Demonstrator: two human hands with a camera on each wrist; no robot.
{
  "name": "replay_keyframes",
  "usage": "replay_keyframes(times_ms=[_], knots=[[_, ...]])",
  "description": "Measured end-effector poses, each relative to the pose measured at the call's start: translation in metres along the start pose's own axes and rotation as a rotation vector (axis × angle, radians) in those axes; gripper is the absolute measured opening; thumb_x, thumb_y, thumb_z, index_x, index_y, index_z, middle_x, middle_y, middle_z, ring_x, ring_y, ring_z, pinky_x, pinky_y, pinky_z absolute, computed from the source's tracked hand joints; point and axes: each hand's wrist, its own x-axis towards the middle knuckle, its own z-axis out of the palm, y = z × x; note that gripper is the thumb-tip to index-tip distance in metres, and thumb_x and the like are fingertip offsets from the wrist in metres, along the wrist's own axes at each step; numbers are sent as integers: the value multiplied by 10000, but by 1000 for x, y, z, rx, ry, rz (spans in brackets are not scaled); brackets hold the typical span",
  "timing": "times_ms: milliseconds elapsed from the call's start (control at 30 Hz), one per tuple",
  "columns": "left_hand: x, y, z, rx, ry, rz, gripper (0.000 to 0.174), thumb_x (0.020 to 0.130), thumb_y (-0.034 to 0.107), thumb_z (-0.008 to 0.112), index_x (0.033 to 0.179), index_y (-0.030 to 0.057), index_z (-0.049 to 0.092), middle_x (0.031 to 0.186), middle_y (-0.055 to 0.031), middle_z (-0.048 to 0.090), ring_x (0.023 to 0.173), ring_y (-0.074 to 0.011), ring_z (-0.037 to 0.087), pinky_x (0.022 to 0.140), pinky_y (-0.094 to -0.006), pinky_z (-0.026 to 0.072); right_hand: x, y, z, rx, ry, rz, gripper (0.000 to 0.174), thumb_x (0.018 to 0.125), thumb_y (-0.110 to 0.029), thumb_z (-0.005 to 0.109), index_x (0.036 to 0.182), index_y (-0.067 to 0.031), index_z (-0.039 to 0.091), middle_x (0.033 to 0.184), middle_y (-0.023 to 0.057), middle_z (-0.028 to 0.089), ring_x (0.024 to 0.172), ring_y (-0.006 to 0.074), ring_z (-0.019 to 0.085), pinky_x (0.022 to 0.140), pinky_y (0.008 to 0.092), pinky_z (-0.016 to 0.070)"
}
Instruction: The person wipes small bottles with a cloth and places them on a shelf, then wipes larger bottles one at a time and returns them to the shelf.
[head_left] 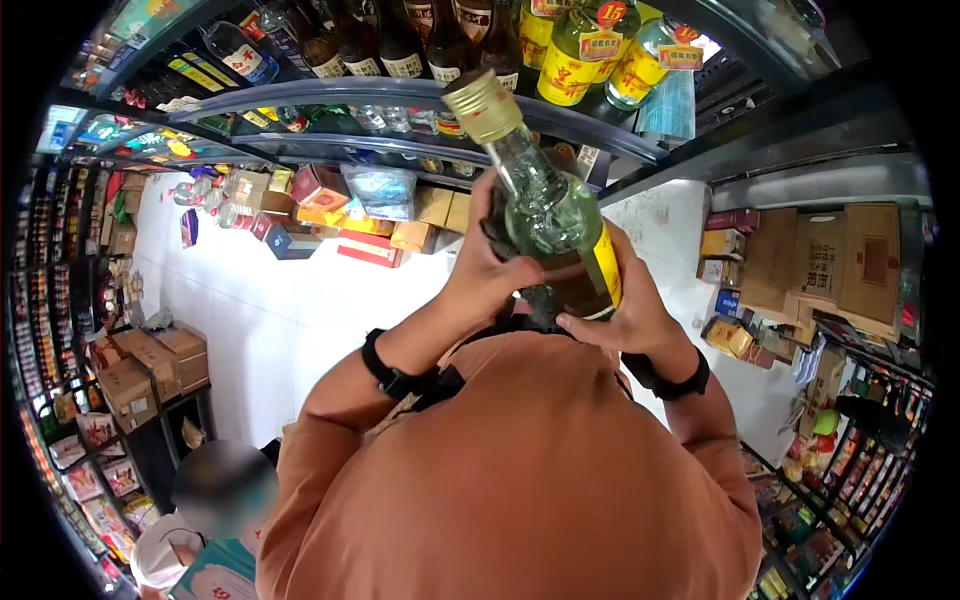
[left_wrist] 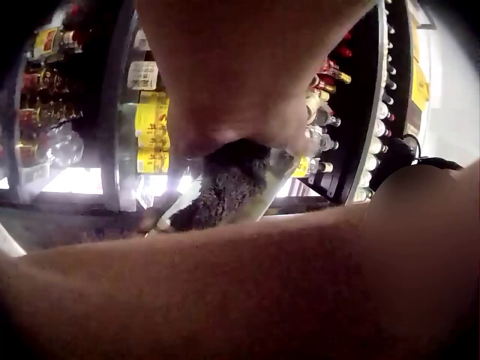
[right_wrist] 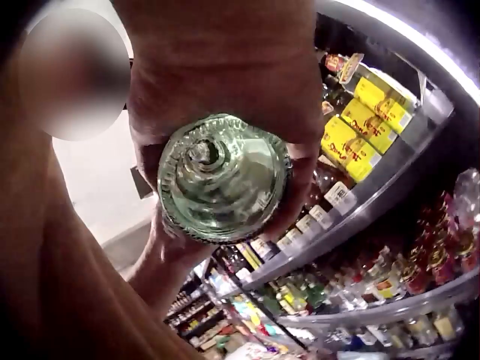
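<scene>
Gold screw cap (head_left: 483, 107) foremost, a green-tinted glass bottle (head_left: 555, 215) slants between both hands, its neck towards the shelving and its yellow label (head_left: 607, 268) facing the right hand (head_left: 640, 305). That hand grips the lower part, thumb on the near side and fingers round the glass; the right wrist view shows the ridged base (right_wrist: 221, 180) within its hold. Opposite, the left hand (head_left: 480, 270) curls about the body, thumb on the glass. Against the glass on this side lies something dark and rumpled, probably a cloth (left_wrist: 232, 184), though how its fingers hold it cannot be told.

The step in hand looks like handling the bottle in the air, one hand steadying it while the other works at its side. From such a hold, a move calls for a firm right-hand grip near the base, since smooth glass could slip or turn, and for care that the neck does not knock the shelf rail (head_left: 400, 92).

Beyond the cap stand brown bottles (head_left: 447, 40) and yellow-labelled bottles (head_left: 565, 65). Cardboard cartons (head_left: 150, 370) lie farther off, and another person (head_left: 165, 550) is at the lower left, partly cut off.
</scene>
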Motion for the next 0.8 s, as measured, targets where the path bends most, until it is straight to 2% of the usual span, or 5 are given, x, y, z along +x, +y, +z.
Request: replay_keyframes(times_ms=[267,433,567,667,800], knots=[[23,-16,-22,-296,14,-481,699,824,238,727,1390,79,348,1262,-73,525,1167,-193,513,1003,-357,430,-25,-14,22,-111,80,123,930,798,-257,753,1466,4,161,1112,173,611,1048,266,612,927,359,454],[16,-26,-17,-459,-142,-763,675,858,456,648,1327,23,428,1103,-211,622,944,-356,667,785,-466,581,-3,-24,-33,-78,465,-4,512,896,-320,622,1289,-10,514,930,33,601,870,125,556,777,274,451],[9,-43,14,-262,-256,-742,764,815,365,744,1395,58,353,1241,-89,551,1107,-180,568,927,-331,495,20,-10,-45,442,286,186,330,905,-263,628,1115,-9,605,1098,119,656,1040,182,592,873,330,477],[7,-57,20,-284,-206,-732,710,862,379,692,1400,57,356,1259,-84,535,1117,-168,555,950,-334,475,12,-18,-42,836,454,138,166,904,-175,632,925,-31,551,786,68,605,921,220,643,737,346,544],[6,-79,-3,-49,-168,-615,541,929,418,573,1313,49,478,1202,-88,584,1124,-172,561,945,-340,482,-5,-47,-52,499,532,-119,129,903,-125,628,884,-53,523,673,46,545,571,168,592,667,340,530]])
